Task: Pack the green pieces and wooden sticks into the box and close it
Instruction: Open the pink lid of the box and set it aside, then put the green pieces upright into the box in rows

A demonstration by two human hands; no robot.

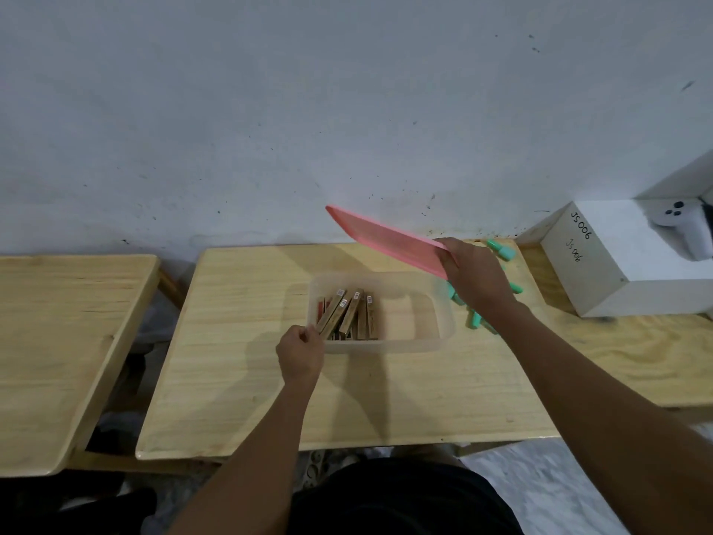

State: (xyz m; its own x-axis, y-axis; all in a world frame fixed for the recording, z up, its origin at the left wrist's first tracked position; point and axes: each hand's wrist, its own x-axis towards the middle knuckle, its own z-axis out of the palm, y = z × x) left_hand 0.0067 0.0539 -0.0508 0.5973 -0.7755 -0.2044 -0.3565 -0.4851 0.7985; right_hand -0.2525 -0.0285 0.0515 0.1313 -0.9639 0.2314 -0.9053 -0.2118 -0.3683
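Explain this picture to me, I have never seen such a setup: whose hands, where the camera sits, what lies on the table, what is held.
No machine here: a person works with bare hands, and one camera worn on their head looks down. On the wooden table stands a clear box with wooden sticks inside. Green pieces lie to its right, not yet packed. The right hand holds the pink lid, tilted above the box. The left hand curls its fingers at the box's near left corner; rim or stick, I cannot tell.

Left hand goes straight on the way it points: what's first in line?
Likely the wooden sticks in the clear box: the left hand sits at its near-left corner, pointing at them; contact unclear.
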